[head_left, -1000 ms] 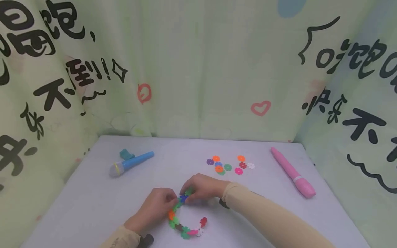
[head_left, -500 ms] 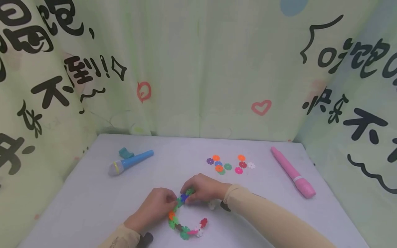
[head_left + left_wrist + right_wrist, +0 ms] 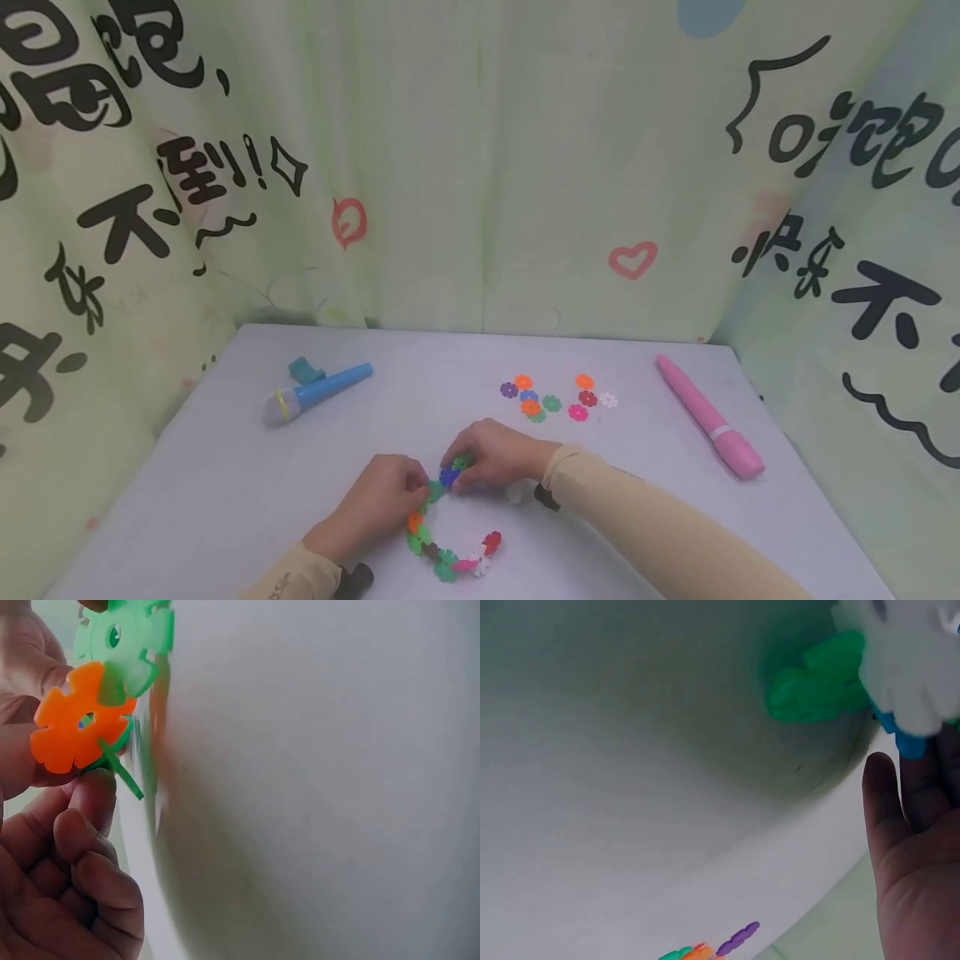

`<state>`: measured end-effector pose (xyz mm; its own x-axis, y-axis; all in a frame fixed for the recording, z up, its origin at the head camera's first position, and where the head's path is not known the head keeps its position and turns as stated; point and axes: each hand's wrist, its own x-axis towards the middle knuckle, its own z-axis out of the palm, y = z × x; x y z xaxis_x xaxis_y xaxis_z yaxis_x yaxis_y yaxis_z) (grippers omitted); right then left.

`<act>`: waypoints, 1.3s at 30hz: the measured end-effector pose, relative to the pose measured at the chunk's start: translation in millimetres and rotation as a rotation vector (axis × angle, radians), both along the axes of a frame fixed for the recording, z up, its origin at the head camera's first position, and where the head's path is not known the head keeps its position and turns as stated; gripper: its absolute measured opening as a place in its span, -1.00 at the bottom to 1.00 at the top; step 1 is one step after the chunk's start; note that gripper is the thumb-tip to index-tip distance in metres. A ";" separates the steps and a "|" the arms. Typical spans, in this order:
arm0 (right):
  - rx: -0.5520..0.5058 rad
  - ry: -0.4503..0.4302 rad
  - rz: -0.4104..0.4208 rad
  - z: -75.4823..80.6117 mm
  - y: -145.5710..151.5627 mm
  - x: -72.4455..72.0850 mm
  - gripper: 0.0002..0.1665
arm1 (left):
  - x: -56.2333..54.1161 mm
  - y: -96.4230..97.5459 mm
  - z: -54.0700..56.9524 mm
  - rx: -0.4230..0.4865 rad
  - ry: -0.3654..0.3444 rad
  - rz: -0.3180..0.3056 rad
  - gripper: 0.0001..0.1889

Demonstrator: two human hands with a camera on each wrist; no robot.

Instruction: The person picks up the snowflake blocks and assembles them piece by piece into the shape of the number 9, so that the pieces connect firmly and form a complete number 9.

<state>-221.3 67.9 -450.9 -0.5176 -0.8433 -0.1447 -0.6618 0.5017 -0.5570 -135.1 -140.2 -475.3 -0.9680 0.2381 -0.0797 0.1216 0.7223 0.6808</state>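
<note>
- Flower-disc chain (image 3: pixel 417 543): C-shaped, near side of white table (image 3: pixel 217 483).
- Left hand (image 3: pixel 381 498): pinches chain's upper-left stretch.
- Right hand (image 3: pixel 491 452): pinches chain's top end, by blue disc (image 3: pixel 449 476).
- Loose discs (image 3: pixel 552 403): farther back, apart from chain.

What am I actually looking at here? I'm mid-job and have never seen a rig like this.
There is no machine: a person's bare left hand and right hand do the grip's work. One picture is taken from the head, looking forward and down; two are close views from the wrists. Both hands hold the far part of a curved chain of multicoloured, flower-shaped, plastic-looking discs. Its other end, a red disc, is free. Farther back on the white table lie loose flower-shaped discs in mixed colours. A pink rod with a bulbous end lies right; left are a blue rod with a pale rounded head and a small teal piece.
</note>
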 end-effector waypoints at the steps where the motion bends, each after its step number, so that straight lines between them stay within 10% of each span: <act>1: 0.000 0.002 -0.007 0.2 0.8 -0.2 -0.63 | 0.4 -0.3 0.3 0.004 -0.002 0.002 -0.93; 30: -0.147 -0.238 -0.234 -11.3 4.1 3.2 -0.61 | -4.2 -3.0 1.1 0.130 0.015 0.075 -0.90; 39: -0.102 -0.189 -0.173 -3.8 2.1 1.9 -0.66 | -4.0 -3.6 2.2 0.111 0.046 0.070 -0.90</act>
<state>-219.4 70.0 -454.7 -0.6271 -0.7599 -0.1711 -0.4511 0.5333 -0.7156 -139.2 -143.9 -473.1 -0.9846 0.1744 -0.0114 0.1067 0.6510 0.7515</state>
